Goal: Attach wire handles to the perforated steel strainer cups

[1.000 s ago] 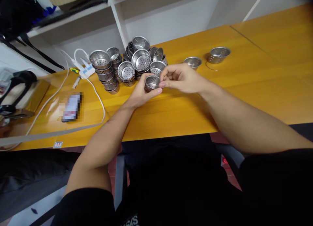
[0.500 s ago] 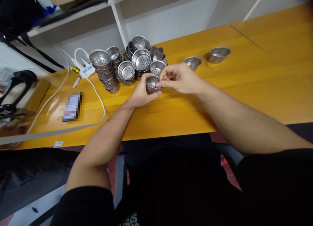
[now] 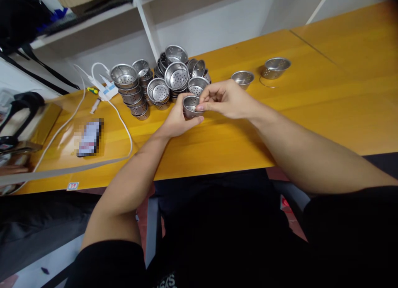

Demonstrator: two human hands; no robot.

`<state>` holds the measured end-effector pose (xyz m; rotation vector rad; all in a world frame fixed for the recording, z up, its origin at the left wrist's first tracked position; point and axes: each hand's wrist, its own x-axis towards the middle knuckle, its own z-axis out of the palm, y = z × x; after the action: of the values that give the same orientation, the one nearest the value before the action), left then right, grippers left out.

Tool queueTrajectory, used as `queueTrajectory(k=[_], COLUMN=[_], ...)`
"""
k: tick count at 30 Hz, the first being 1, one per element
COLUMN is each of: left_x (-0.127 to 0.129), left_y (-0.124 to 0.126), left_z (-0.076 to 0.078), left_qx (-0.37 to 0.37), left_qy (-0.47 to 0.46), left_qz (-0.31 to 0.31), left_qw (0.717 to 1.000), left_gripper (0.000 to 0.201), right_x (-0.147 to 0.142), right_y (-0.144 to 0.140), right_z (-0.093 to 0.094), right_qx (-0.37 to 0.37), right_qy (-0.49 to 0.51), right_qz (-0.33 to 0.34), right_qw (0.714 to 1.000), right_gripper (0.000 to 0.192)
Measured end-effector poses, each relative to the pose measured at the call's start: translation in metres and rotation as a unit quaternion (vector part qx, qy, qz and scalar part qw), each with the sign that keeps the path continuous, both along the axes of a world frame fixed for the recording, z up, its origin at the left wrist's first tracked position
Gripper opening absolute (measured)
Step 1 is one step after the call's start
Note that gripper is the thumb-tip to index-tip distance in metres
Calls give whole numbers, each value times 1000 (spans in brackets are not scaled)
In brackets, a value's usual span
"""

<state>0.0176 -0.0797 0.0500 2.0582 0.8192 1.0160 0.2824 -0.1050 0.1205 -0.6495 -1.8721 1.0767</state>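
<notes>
Held in my left hand (image 3: 179, 118) is a small metal cup (image 3: 190, 107) pierced with round holes, its mouth tilted up. The fingers wrap its far left side and the thumb lies along its near side. My right hand (image 3: 224, 100) is closed in a pinch at the cup's right rim. What lies between its fingertips is too small to make out. Just beyond my hands stands a pile of similar perforated cups (image 3: 176, 76), some tipped towards me. A neat stack of them (image 3: 130, 98) rises to the left of the pile.
To the right sit two separate cups, a nearer one (image 3: 243, 79) and a farther one (image 3: 276, 68) with a thin wire beside it. A white power strip (image 3: 108, 91) with cables and a blurred-out phone (image 3: 89, 137) lie left. Another person's hand (image 3: 12, 169) shows at the left edge.
The view has shifted slightly, so the tabletop things appear a little further left. Both hands keep nearly the same pose on the cup. Another person's hand now shows at the left edge.
</notes>
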Motion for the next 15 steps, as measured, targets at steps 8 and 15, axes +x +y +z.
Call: queueTrajectory(k=[8, 15], left_x=[-4, -9], left_y=[12, 21], left_z=[-12, -15], left_qx=[20, 36], left_qy=[-14, -13], left_qz=[-10, -10], left_qw=[1000, 999], left_gripper=[104, 109], right_x=[4, 14], right_y=[-9, -6], right_z=[5, 7], right_qx=[40, 96], right_qy=[-5, -71], right_qz=[-86, -101], right_qw=[995, 988], right_gripper=[53, 20])
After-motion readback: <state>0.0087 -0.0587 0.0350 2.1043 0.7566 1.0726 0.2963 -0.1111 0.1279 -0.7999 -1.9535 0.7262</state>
